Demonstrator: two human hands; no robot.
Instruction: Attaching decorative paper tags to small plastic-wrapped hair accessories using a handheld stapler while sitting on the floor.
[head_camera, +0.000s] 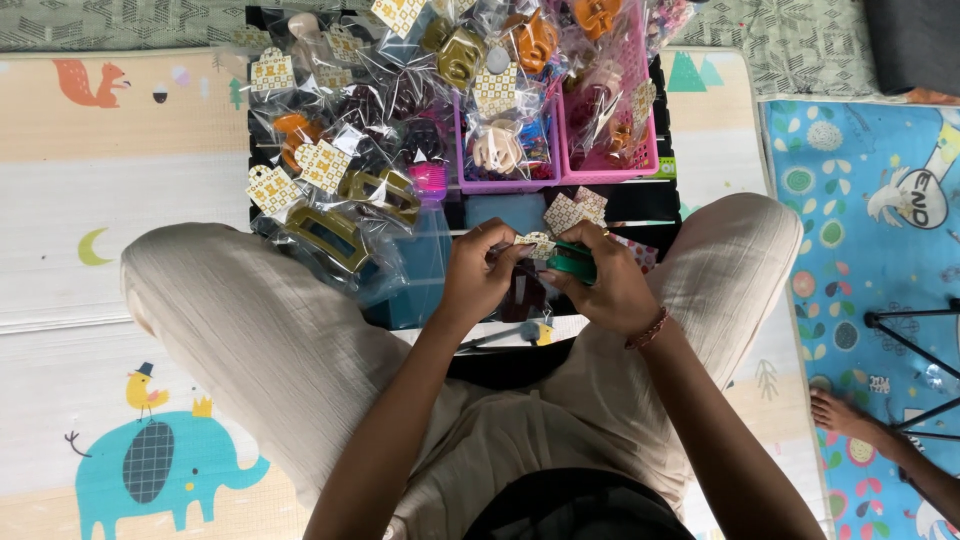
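Both hands (545, 275) crowded between knees, pink basket (640, 165) just ahead

Far from the person, packaged hair claws in clear bags (340, 170) pile on the left, beside two pink baskets (610, 165) holding more. A blue spray bottle (425, 250) stands just near of the pile. A play mat with a blue elephant (160, 470) covers the near left floor; another person's bare foot (845, 415) rests at right.
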